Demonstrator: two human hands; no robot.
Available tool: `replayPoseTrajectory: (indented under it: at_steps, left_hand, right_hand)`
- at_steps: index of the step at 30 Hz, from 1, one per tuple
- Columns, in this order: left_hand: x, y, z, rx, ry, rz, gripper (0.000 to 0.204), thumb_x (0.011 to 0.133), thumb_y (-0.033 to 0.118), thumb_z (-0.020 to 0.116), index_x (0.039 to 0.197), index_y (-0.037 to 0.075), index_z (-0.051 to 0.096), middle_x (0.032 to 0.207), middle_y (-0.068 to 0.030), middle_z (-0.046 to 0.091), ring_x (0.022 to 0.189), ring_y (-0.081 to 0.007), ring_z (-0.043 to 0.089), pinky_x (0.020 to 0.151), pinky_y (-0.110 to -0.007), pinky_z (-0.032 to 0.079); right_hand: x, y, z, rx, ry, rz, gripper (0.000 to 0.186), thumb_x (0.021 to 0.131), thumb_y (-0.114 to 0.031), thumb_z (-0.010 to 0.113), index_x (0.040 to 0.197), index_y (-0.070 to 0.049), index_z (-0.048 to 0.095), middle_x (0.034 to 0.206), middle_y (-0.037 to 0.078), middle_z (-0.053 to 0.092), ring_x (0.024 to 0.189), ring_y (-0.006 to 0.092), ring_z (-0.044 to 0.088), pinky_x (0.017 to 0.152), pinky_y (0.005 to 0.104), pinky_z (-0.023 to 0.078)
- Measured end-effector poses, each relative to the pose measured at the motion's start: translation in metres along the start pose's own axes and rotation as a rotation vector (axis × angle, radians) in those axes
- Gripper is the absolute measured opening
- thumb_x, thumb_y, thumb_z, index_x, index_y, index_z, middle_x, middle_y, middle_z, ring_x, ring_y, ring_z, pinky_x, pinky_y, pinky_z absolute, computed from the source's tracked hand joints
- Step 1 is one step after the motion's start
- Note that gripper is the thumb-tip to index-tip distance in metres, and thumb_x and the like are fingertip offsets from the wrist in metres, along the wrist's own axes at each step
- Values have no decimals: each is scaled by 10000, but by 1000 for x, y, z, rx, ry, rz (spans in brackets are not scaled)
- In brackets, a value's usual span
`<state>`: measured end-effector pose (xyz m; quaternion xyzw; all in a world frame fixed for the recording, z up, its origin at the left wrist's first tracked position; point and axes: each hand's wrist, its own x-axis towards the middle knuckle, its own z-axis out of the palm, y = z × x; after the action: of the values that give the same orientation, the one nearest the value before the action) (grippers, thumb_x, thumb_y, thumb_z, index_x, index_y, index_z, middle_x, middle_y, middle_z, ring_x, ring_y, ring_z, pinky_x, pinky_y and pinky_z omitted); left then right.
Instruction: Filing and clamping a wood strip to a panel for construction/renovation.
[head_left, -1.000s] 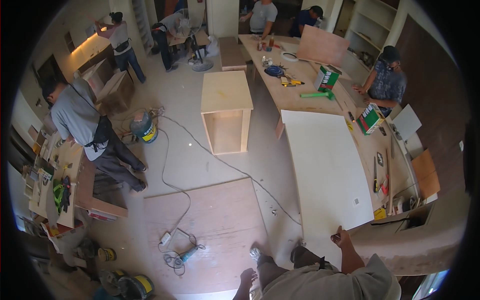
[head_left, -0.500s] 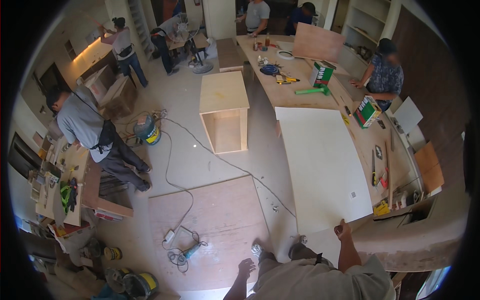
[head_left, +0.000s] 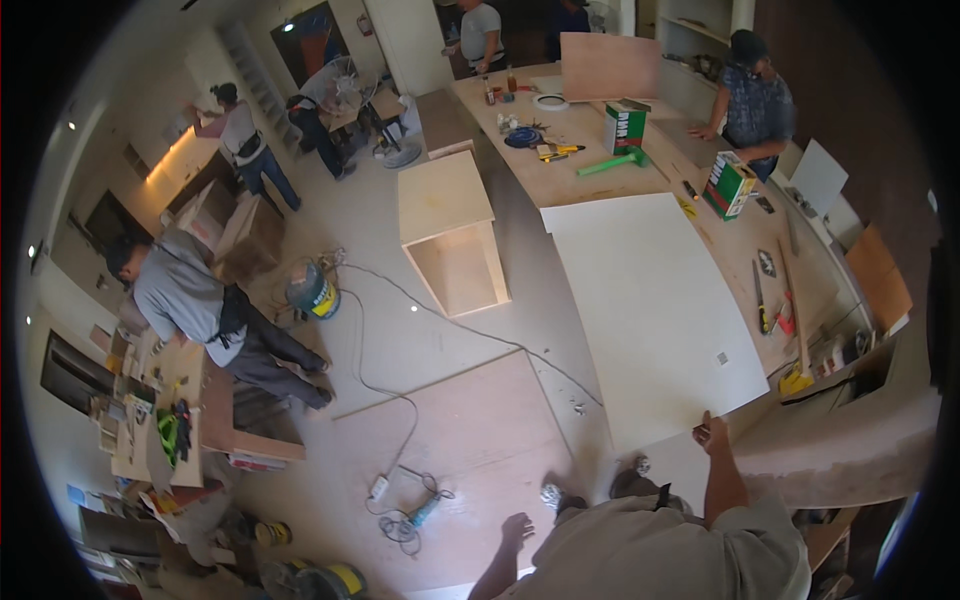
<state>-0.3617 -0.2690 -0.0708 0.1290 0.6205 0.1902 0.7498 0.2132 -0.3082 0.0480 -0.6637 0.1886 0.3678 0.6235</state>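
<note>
A large white sheet [head_left: 655, 310] lies partly on the long wooden worktable [head_left: 640, 180], its near end reaching past the table's side toward me. My right hand [head_left: 710, 432] is closed on the sheet's near edge, thumb on top. Low beside my left leg hangs my left hand [head_left: 517, 530], fingers apart and holding nothing. Below it a plywood panel [head_left: 470, 420] lies flat on the floor. On that panel rests a teal corded power tool [head_left: 424, 510] with its cable coiled beside it.
An open wooden cabinet box [head_left: 445, 205] stands left of the table. Cables [head_left: 470, 320] cross the floor near a bucket [head_left: 313, 290]. On the table are green-and-white cans [head_left: 728, 187], a green mallet [head_left: 615, 162] and a knife [head_left: 760, 297]. Several people work around the room, one at a left bench [head_left: 190, 300].
The whole view has tilted and shifted, so the room sits differently in the picture. My right hand stays on the sheet's edge, and my left hand still hangs without anything in it.
</note>
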Motion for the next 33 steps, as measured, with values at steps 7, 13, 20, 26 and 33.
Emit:
replayPoseTrajectory:
  at_steps: [7,13,20,26,33]
  left_hand:
    - [-8,31,35,274,-13,9,381,958,241,659,1293,91,558,1056,-105,655,906,-252,660,790,-421,567]
    - [-6,55,13,304,32,6,407,946,234,678,1309,100,550,1069,-113,671,895,-257,673,752,-414,562]
    - [2,87,48,326,-19,-2,470,956,269,671,1363,98,512,1164,-129,643,1019,-277,648,839,-431,562]
    - [-29,122,156,222,-509,139,642,917,369,720,1427,100,438,1274,-133,590,1129,-267,605,926,-424,531]
    - [-35,128,234,252,-595,179,768,888,371,752,1471,49,368,1315,-152,570,1186,-264,566,987,-438,494]
  right_hand:
    - [7,-6,-4,-22,4,-31,240,920,-146,704,938,-51,485,792,100,509,580,257,522,544,392,497]
    - [-1,-4,-2,70,-38,-31,239,911,-154,711,943,-65,492,813,84,530,638,241,555,581,383,507]
    - [-7,-4,-6,78,-88,-60,250,902,-164,726,918,-92,487,790,66,517,632,221,555,587,374,510]
    - [19,-22,-28,0,-51,-69,252,910,-194,723,868,-99,493,780,55,515,628,214,555,585,370,515]
    - [3,-22,-15,-54,9,-102,249,913,-210,726,878,-83,515,812,75,553,672,231,576,592,374,525]
